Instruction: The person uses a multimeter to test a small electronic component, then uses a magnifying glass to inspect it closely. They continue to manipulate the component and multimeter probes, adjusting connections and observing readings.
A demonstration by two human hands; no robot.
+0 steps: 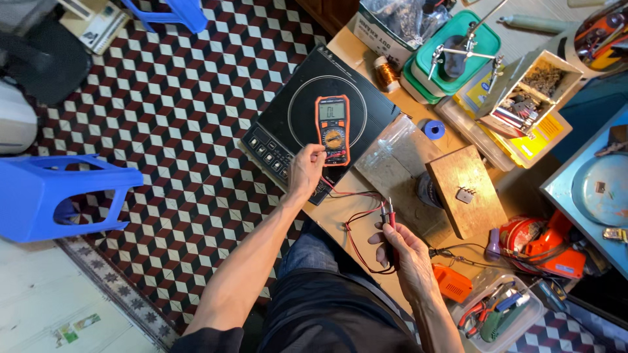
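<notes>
While the left hand (306, 171) rests its fingertips on the lower left edge of the orange digital multimeter (333, 129), the meter lies flat, display up, on the black induction cooker (314, 121), apparently so the screen faces the wearer. That hand is partly curled, touching rather than gripping. From it, the meter sits at about 1 o'clock, in contact. The right hand (405, 252) is closed around both test probes (387, 214), red and black, tips pointing up and held together, probably to keep them clear of the tabletop (366, 199). Leads (356, 225) loop from the probes back toward the meter. At 2 o'clock from the right hand lies a wooden block (466, 189).
</notes>
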